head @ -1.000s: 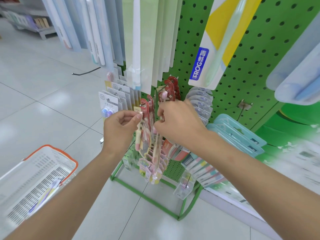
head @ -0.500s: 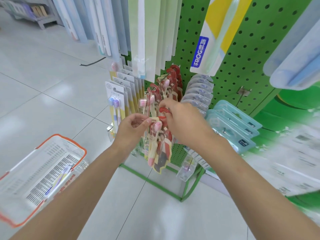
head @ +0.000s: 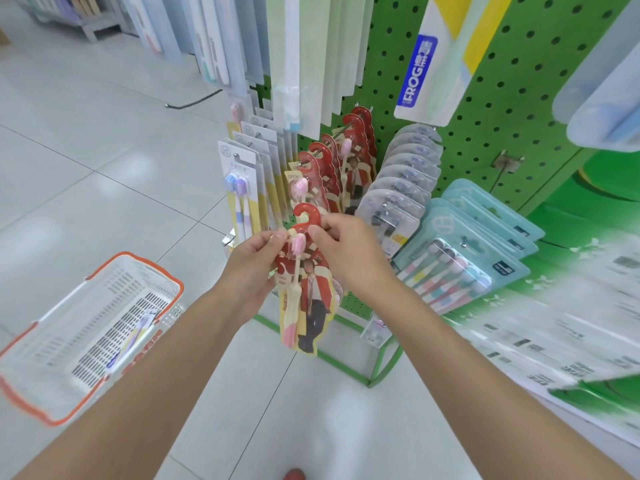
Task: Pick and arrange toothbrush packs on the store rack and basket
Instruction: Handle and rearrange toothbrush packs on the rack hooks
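**Two hands holding a toothbrush pack in front of a store rack.**
The left hand (head: 254, 271) and right hand (head: 349, 261) are each pinching, between thumb and forefinger, the upper side edges of a flat, glossy card toothbrush pack with a red hook-shaped top (head: 310, 299). The pack is hanging upright in open air, clear of the pegs, and its lower end is dangling free above the pale, shiny tiled floor (head: 86, 168). Behind it, a row of matching red-hooked packs (head: 332, 157) is hanging on the green perforated metal rack (head: 502, 81), with teal plastic blister packs (head: 485, 237) leaning to the right. A white slotted plastic basket with an orange rim (head: 114, 285) is sitting low on the left, apart from the rack, with open floor between them.
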Available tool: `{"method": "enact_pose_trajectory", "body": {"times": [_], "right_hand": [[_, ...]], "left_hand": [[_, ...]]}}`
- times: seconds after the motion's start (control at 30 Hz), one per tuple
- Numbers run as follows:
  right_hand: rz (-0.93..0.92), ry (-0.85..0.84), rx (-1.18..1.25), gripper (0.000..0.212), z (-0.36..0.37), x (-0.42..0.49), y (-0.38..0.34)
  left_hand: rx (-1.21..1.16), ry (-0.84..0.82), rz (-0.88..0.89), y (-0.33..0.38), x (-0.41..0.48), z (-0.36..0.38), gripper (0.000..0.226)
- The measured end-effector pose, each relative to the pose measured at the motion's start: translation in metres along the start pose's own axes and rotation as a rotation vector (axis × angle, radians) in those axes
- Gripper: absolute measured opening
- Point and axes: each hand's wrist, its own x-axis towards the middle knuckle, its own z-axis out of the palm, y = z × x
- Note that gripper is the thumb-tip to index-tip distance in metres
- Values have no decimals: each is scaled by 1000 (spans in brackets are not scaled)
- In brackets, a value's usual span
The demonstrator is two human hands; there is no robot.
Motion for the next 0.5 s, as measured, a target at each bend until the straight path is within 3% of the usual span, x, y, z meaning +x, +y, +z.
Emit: {"method": "enact_pose_trajectory", "body": {"times": [0.5], "right_hand": [[149,-203,244,36,38,-20,40]], "left_hand": [[-247,127,-272,-7,2,-14,33]]}}
